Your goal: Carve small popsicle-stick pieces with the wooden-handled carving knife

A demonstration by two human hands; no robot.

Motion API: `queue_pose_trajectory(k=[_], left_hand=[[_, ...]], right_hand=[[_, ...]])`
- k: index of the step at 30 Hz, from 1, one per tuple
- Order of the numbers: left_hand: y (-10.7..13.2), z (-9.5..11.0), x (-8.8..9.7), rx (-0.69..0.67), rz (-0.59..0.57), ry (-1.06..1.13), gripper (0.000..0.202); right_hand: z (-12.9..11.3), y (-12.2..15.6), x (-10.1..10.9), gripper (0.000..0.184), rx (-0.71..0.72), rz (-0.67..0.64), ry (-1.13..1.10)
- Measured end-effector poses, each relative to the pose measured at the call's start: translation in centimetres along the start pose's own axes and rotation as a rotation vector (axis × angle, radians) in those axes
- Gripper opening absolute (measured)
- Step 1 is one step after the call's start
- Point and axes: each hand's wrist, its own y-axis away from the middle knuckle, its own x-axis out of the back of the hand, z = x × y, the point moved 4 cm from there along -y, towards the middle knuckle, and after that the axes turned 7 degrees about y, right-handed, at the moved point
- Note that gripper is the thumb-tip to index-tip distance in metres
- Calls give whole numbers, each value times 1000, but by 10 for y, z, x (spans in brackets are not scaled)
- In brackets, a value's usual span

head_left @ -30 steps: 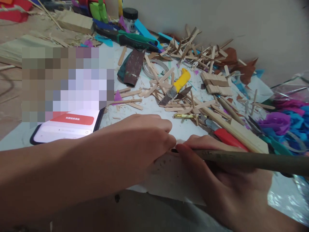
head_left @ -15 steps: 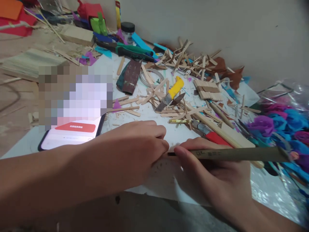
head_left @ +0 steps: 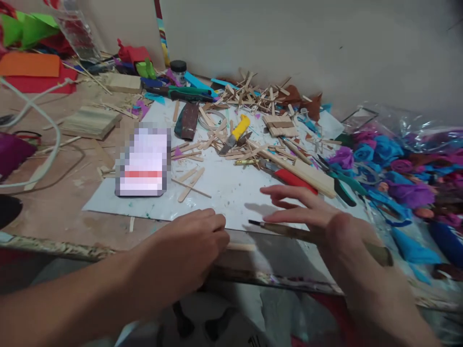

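Note:
My left hand is closed at the front edge of the white sheet, gripping a pale craft stick whose free end juts out to the right. A carving tool, with a narrow dark tip and an olive-brown handle, lies across my right hand. The thumb keeps the tool in the hand while several fingers stretch out leftward above it. Its tip points toward my left hand but is apart from the stick. Loose craft sticks lie on the sheet beyond my left hand.
A phone lies on the left of the white sheet. Behind are a yellow-handled cutter, a tape roll, green-handled pliers and a heap of sticks. Crepe-paper flowers crowd the right side.
My right hand has drawn the carving tool's tip away from the stick, and its fingers have straightened. My left hand still grips the stick. The camera view has shifted, showing more table edge.

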Motion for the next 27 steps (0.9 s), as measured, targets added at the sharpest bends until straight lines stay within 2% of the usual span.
queue_pose_trajectory(k=[2, 4, 6, 9, 15, 22, 27], left_hand=[[5, -4, -1, 10, 44, 42, 24], [9, -6, 1, 3, 80, 66, 26], [12, -8, 3, 12, 112, 76, 30], [15, -7, 4, 46, 134, 83, 29], [15, -7, -3, 76, 124, 59, 27], [19, -11, -11, 68, 128, 39, 24], [19, -8, -8, 78, 123, 35, 26]], right_hand=[[-5, 2, -11, 40, -33, 129, -303], [-9, 1, -28, 46, -100, 155, -685], [-17, -3, -43, 61, -108, 133, -757], [-27, -7, -58, 75, -86, 21, -795], [-29, -13, -72, 47, -18, -55, -836], [-22, -12, -81, 71, -32, -131, -803], [-23, -11, -80, 72, -51, -129, -797]])
